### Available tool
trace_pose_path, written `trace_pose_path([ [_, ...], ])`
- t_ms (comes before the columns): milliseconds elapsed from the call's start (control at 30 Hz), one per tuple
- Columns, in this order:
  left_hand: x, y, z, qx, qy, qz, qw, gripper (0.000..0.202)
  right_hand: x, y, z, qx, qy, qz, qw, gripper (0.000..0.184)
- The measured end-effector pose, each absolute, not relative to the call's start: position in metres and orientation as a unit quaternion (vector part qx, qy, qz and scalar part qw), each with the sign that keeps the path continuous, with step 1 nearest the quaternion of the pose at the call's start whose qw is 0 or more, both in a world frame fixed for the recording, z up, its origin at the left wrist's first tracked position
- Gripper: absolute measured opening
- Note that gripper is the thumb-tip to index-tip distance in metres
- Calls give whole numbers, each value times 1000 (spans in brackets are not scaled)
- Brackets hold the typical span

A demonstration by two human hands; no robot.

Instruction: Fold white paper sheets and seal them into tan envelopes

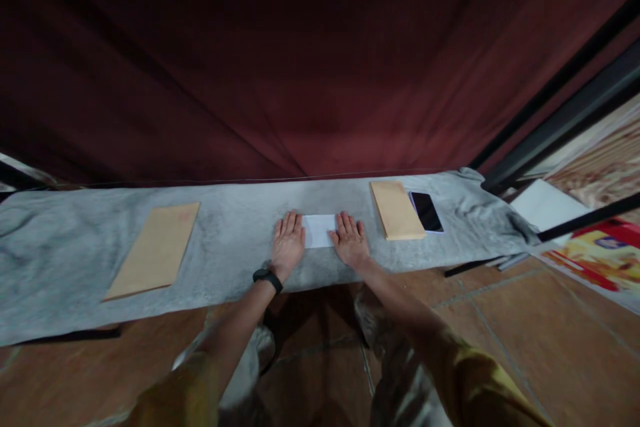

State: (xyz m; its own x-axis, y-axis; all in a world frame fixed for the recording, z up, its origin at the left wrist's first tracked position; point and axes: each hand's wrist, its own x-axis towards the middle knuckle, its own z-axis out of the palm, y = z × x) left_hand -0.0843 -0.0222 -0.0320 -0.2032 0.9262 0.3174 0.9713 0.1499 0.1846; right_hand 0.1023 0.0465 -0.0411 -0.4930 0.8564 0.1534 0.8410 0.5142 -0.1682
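A white sheet of paper (pixel 319 231) lies flat on the grey cloth in front of me, between my two hands. My left hand (pixel 289 240), with a dark band on its wrist, rests palm down on the paper's left edge, its fingers stretched forward. On the opposite edge, my right hand (pixel 351 240) lies flat too, fingers extended and thumb over the paper. A stack of brown envelopes (pixel 397 211) sits just right of my right hand. Farther to the left lies another brown envelope (pixel 153 250).
The grey cloth (pixel 230 240) covers a long, narrow table. A phone (pixel 427 212) lies beside the brown stack. Behind hangs a dark red curtain (pixel 320 80). Black metal bars (pixel 565 120) and a colourful printed box (pixel 600 257) stand at the right, above a tiled floor (pixel 505 313).
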Motion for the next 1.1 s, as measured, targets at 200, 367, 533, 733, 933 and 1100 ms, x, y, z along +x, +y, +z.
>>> trace_pose_path([
  [200, -46, -40, -21, -708, -691, -143, 43, 53, 102, 46, -39, -487, -866, 36, 112, 61],
  [367, -26, -46, -23, -731, -674, -101, 33, 56, 103, 47, -40, -485, -865, 44, 124, 60],
  [533, -38, -50, -36, -720, -687, -96, 36, 65, 103, 49, -44, -483, -865, 32, 136, 60],
  [733, -48, -55, -37, -716, -692, -88, 32, 72, 110, 52, -51, -485, -861, 21, 152, 60],
  [933, -48, -58, -33, -720, -688, -79, 36, 76, 122, 49, -52, -508, -850, 19, 139, 61],
  [1100, -49, -59, -29, -732, -674, -89, 30, 67, 122, 46, -40, -529, -838, 32, 131, 60],
])
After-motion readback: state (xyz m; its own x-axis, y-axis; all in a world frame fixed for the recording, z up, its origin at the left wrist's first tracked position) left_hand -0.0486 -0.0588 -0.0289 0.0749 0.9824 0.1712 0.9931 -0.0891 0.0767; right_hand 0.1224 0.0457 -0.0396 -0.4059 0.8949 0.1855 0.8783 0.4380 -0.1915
